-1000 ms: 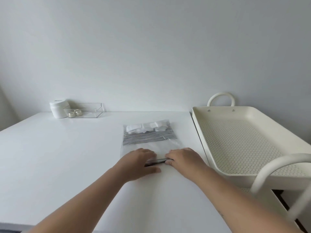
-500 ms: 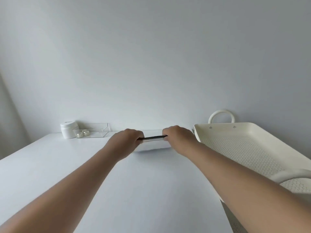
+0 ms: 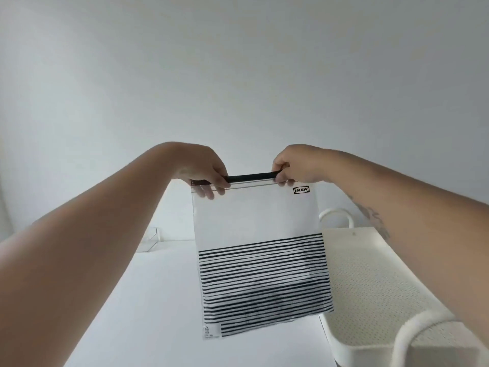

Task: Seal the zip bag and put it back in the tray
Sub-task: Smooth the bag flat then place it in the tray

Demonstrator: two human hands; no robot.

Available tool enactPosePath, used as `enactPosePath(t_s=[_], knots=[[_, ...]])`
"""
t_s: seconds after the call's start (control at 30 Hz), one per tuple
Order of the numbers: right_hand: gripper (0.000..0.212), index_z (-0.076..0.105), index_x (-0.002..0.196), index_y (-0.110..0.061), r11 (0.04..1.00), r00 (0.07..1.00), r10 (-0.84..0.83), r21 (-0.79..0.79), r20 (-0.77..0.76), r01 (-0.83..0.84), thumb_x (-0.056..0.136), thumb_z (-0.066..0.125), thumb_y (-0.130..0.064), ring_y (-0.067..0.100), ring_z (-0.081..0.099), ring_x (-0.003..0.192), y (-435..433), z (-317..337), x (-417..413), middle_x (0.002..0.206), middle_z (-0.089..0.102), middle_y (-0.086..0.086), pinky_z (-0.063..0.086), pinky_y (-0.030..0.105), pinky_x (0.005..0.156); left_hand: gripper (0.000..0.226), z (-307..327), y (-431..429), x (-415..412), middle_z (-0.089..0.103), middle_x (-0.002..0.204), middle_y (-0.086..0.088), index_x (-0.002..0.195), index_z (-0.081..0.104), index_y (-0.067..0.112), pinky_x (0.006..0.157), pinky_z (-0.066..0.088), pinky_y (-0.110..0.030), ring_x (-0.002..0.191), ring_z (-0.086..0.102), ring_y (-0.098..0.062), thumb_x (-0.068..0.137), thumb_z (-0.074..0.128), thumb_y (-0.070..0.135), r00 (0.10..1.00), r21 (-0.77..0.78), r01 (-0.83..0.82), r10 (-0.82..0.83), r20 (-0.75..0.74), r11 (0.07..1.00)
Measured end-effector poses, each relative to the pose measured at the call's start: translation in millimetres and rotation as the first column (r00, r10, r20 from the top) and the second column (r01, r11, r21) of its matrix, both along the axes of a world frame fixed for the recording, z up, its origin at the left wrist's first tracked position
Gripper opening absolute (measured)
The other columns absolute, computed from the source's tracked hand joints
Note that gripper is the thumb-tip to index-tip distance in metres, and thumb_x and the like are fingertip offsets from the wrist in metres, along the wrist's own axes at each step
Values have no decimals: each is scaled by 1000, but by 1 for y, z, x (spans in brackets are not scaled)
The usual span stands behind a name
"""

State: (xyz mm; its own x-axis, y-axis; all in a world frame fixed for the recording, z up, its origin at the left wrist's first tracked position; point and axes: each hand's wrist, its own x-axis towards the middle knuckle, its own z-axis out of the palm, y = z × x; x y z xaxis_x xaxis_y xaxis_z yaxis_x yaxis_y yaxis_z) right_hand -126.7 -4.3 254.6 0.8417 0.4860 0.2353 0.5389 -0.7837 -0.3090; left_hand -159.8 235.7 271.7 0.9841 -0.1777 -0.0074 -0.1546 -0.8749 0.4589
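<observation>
A clear zip bag [image 3: 260, 250] with black stripes across its lower half hangs upright in the air above the white table [image 3: 158, 300]. My left hand [image 3: 203, 170] pinches the bag's top left corner. My right hand [image 3: 293, 168] pinches the top right end of the black zip strip [image 3: 251, 178]. A darker shape shows faintly through the striped part. The cream perforated tray [image 3: 370, 282] stands to the right, partly behind the bag.
The tray has a looped handle at its far end [image 3: 336, 215] and another at the near right [image 3: 423, 329]. A clear plastic box [image 3: 150, 239] sits at the back of the table by the wall, half hidden by my left forearm.
Both hands have lifted the bag off the table, from lying flat to hanging upright in front of me. The view has tilted upward.
</observation>
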Motion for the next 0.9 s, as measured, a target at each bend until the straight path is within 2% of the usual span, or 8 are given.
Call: enactPosePath(t_s=[0.1,0.23,0.43,0.53,0.63,0.7,0.77,0.9], knots=[[8,70,87,-16,999,997,-15,-42,-76,12,89,63,-15,3,64,59,-32,13,-3,78,72,-9,46,24,71,14,15,-31,5,78,90,5,98,73,15,65,57,-23,83,75,-15,87,71,23,998,37,48,-46,-49,998],[9,70,86,-16,996,992,-77,-51,-104,72,90,63,-14,3,65,60,-75,25,-3,80,73,-7,47,19,65,16,23,-72,19,78,95,2,101,72,15,78,58,-29,87,75,-19,87,71,22,992,29,114,-113,-58,993],[8,69,88,-15,982,976,-176,-85,-125,166,89,64,-9,12,67,66,-135,40,11,78,73,-4,50,22,66,11,20,-134,56,74,93,-1,100,71,16,68,57,-26,78,75,-18,90,67,15,975,3,218,-218,32,976],[7,68,86,-15,963,957,-232,-177,-172,202,88,66,-9,16,69,68,-159,39,25,76,74,-4,51,23,67,11,10,-162,78,75,90,-4,99,72,17,71,60,-30,78,73,-18,89,69,15,964,-22,265,-264,44,964],[6,68,86,-15,939,925,-299,-245,-233,242,88,67,-9,17,70,70,-179,29,44,79,75,-1,52,27,72,8,-3,-188,100,78,86,2,93,73,22,59,54,-21,72,70,-10,86,71,19,947,32,315,-316,53,949],[9,67,82,-19,921,921,-335,-275,-199,275,87,67,-12,17,67,69,-190,17,59,78,75,-2,49,24,68,8,-13,-203,116,77,85,5,91,72,25,57,49,-20,71,69,-9,86,69,20,940,103,323,-331,77,941],[13,66,79,-22,908,918,-367,-269,-147,320,88,66,-13,18,65,67,-197,0,77,80,74,-2,44,22,62,10,-28,-218,133,75,85,-1,89,71,24,57,47,-22,70,65,-14,86,65,17,940,140,295,-314,137,945],[18,63,76,-23,888,897,-440,-169,-39,428,88,63,-10,18,61,69,-206,-34,111,75,67,0,40,24,56,16,-57,-241,159,64,92,-3,87,69,25,61,47,-28,71,60,-22,86,59,13,912,125,208,-239,333,970]])
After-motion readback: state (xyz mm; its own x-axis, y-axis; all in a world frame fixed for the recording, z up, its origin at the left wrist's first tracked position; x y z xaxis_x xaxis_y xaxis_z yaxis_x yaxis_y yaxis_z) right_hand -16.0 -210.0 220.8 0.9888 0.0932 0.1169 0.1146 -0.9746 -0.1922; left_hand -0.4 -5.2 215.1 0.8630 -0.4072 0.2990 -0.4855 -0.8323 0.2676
